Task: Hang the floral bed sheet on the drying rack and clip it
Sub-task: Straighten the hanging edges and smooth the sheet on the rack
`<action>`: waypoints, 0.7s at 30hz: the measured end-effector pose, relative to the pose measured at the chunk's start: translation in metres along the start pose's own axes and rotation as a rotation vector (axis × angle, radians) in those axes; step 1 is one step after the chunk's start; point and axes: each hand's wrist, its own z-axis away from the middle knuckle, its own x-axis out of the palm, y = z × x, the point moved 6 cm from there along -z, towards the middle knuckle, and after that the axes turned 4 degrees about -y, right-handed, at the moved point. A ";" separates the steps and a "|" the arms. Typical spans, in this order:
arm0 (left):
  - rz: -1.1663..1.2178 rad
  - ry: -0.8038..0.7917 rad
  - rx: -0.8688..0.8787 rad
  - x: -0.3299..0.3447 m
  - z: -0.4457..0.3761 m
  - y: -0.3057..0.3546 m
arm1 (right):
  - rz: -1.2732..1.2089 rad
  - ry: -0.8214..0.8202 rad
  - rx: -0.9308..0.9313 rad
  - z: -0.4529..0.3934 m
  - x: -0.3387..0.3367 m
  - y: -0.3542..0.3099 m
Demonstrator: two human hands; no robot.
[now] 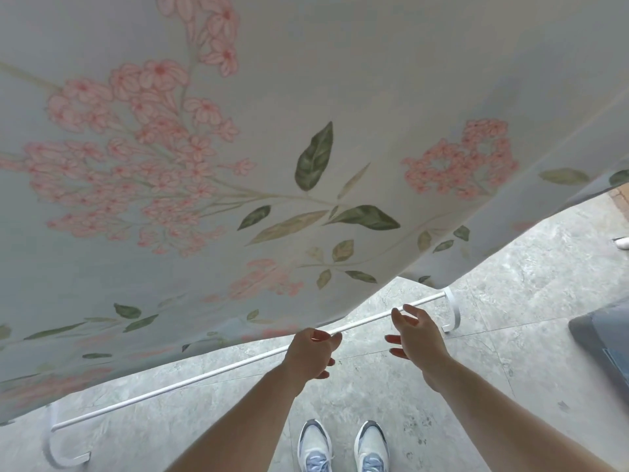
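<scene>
Standing on the grey floor (pixel 391 386), your two shoes (pixel 343 447) show at the bottom edge. Ahead of them, your left hand (pixel 311 354) pinches the lower hem of the sheet (pixel 204 165), fingers curled round the cloth. Your right hand (pixel 417 335) hovers just beside it with fingers spread and relaxed, holding nothing, over the white bar (pixel 204 378) of the rack, which runs low across the floor to a curved foot (pixel 452 315). Beyond your hands the sheet, pale with pink blossoms and green leaves, hangs down and fills most of the view. A grey mat (pixel 599 338) lies at far right.
</scene>
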 end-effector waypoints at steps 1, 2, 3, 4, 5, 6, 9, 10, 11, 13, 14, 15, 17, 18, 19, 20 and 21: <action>0.036 -0.001 -0.022 -0.001 -0.007 -0.004 | 0.003 0.000 0.001 -0.002 0.002 0.004; 0.086 -0.003 -0.040 -0.001 -0.015 -0.011 | 0.008 -0.001 0.007 -0.005 0.005 0.009; 0.136 -0.008 -0.060 0.000 -0.023 -0.019 | 0.012 -0.003 0.013 -0.010 0.007 0.015; 0.182 -0.014 -0.083 0.001 -0.029 -0.027 | 0.013 -0.007 0.019 -0.013 0.010 0.021; 0.220 -0.015 -0.107 0.003 -0.034 -0.036 | 0.013 -0.012 0.025 -0.017 0.012 0.027; 0.253 -0.011 -0.131 0.006 -0.039 -0.044 | 0.015 -0.018 0.031 -0.020 0.015 0.034; 0.378 -0.016 -0.205 0.016 -0.054 -0.060 | 0.025 -0.043 0.067 -0.029 0.022 0.055; 0.469 -0.022 -0.215 0.019 -0.059 -0.060 | 0.034 -0.056 0.079 -0.034 0.024 0.060; 0.585 -0.023 -0.210 0.022 -0.064 -0.058 | 0.042 -0.071 0.089 -0.039 0.026 0.063; 0.801 0.004 -0.175 0.024 -0.078 -0.051 | 0.060 -0.119 0.122 -0.052 0.031 0.068; 0.865 0.027 -0.157 0.023 -0.085 -0.049 | 0.067 -0.151 0.148 -0.058 0.035 0.070; 0.915 0.052 -0.137 0.022 -0.092 -0.047 | 0.069 -0.190 0.171 -0.064 0.040 0.073; 0.974 0.116 -0.100 0.017 -0.102 -0.047 | 0.073 -0.257 0.194 -0.073 0.050 0.073; 0.976 0.146 -0.081 0.015 -0.105 -0.048 | 0.070 -0.277 0.200 -0.076 0.056 0.071; 0.961 0.173 -0.065 0.013 -0.106 -0.050 | 0.062 -0.291 0.210 -0.079 0.063 0.070; 0.931 0.191 -0.059 0.012 -0.105 -0.052 | 0.047 -0.296 0.227 -0.081 0.069 0.069; 0.896 0.207 -0.062 0.011 -0.104 -0.057 | 0.020 -0.298 0.253 -0.084 0.076 0.069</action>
